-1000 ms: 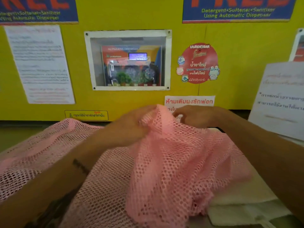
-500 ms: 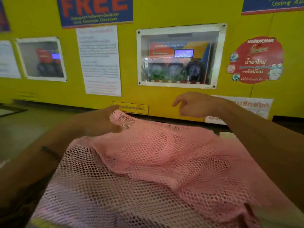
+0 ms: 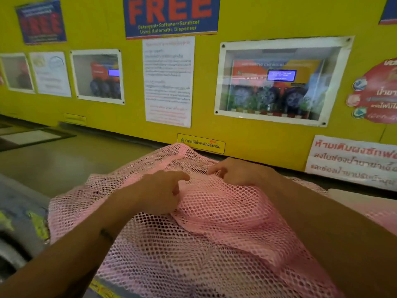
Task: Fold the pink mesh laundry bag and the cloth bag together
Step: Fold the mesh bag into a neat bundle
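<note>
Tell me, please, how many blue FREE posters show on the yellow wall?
3: one blurred at upper left, one top centre, and one corner at the right edge. More may lie outside the frame.

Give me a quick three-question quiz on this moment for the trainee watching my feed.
1. True or false: both hands rest on the pink mesh laundry bag.
2. Which hand is nearer the yellow wall? A) left hand B) right hand
3. Fill in: the big red word on the blue poster above the bag reads ____.

Key: 1 true; 2 B; 3 FREE.
</note>
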Tool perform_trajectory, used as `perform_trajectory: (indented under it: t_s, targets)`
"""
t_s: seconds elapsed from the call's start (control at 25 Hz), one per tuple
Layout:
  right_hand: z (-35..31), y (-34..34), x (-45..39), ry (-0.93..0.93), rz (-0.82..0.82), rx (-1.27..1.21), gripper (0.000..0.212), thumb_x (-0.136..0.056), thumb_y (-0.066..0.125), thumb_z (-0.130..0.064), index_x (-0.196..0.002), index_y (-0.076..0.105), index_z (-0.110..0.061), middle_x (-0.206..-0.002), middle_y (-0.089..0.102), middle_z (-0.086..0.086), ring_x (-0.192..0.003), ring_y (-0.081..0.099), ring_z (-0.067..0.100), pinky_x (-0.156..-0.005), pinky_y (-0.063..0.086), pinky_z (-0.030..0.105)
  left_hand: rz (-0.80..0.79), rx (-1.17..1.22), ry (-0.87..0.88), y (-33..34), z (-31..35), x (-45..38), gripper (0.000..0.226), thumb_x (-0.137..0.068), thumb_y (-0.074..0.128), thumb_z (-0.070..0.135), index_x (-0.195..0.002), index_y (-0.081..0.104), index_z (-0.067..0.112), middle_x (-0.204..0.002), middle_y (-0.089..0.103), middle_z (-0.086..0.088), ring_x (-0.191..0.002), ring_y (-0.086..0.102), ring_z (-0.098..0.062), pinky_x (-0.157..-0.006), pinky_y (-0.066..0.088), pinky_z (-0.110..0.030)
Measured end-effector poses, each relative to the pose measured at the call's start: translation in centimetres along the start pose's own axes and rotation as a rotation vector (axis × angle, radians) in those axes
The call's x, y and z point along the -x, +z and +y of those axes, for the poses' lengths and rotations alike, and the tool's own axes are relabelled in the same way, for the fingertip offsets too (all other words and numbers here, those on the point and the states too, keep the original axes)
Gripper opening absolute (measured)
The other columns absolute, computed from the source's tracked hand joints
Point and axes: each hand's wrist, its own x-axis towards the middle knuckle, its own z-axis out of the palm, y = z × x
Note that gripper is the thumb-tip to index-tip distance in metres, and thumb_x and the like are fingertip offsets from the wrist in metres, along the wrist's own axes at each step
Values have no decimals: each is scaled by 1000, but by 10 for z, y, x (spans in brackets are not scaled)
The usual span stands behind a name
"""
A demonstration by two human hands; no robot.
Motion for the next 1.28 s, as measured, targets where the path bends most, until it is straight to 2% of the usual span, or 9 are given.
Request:
perform_trajectory:
  t_s: [0.16, 0.4, 0.6, 0.68, 0.76, 1.0, 1.12, 1.2, 1.28]
  targets:
    - [2, -12, -2, 46, 86, 150, 21, -85, 54, -5, -91, 71, -16, -88, 63, -7, -84, 58, 15, -64, 45, 27, 189, 186, 129, -5, 0, 3, 35, -92, 55, 13, -123, 62, 27, -78, 62, 9, -75, 60, -8, -70, 48, -23]
    - [8, -61, 5, 35, 694, -133, 6, -81, 55, -7, -77, 53, -10, -75, 51, 4, -72, 46, 21, -55, 31, 34, 413, 699, 25, -35, 0, 12, 32, -92, 53, 4, -100, 69, 30, -71, 60, 4, -57, 57, -16, -62, 50, -34]
    - [10, -57, 14, 190, -132, 70, 29, -89, 57, -13, -116, 65, -20, -108, 60, -3, -101, 60, 19, -87, 53, 43, 275, 153, -173, -17, 3, 17, 49, -91, 57, 31, -139, 45, 29, -130, 56, -5, -107, 61, -24, -79, 52, -34]
    - [15, -56, 17, 175, -124, 109, 40, -92, 44, -1, -120, 66, -19, -115, 60, 0, -109, 60, 24, -91, 54, 44, 63, -97, -269, 2, 6, 16, 61, -86, 54, 36, -145, 39, 28, -150, 38, -6, -134, 40, -31, -108, 37, -52]
    - [19, -50, 22, 187, -176, -38, 33, -95, 41, -5, -110, 69, -15, -113, 68, 6, -101, 67, 23, -83, 54, 36, 8, -237, -296, 14, 13, 15, 52, -85, 49, 33, -137, 49, 33, -150, 39, 1, -135, 35, -31, -110, 23, -59]
    - [16, -35, 0, 196, -192, 133, 35, -92, 38, -15, -118, 61, -6, -86, 73, 9, -59, 68, 17, -52, 43, 26, 319, -151, -278, 12, 35, 21, 18, -96, 44, 34, -105, 60, 33, -110, 68, 7, -114, 56, -22, -105, 23, -48]
    - [8, -27, -13, 60, -159, 333, 39, -88, 54, -20, -125, 64, -12, -128, 65, 6, -99, 67, 20, -83, 56, 38, 413, -85, -210, 9, 40, 24, 17, -98, 43, 36, -101, 58, 29, -87, 64, 2, -84, 62, -18, -91, 41, -39]
    - [1, -19, -17, -7, -171, 279, 42, -88, 61, -29, -131, 61, -28, -145, 51, -4, -127, 51, 21, -106, 42, 43, 397, 46, -173, 6, 40, 29, 18, -99, 43, 37, -102, 57, 26, -85, 64, -2, -67, 58, -14, -66, 41, -27]
    - [-1, -10, -21, -47, -178, 180, 33, -89, 59, -27, -121, 67, -32, -139, 55, -7, -126, 50, 19, -105, 41, 40, 324, 171, -183, -1, 34, 35, 22, -100, 37, 40, -106, 54, 28, -100, 64, -4, -79, 58, -15, -64, 37, -27]
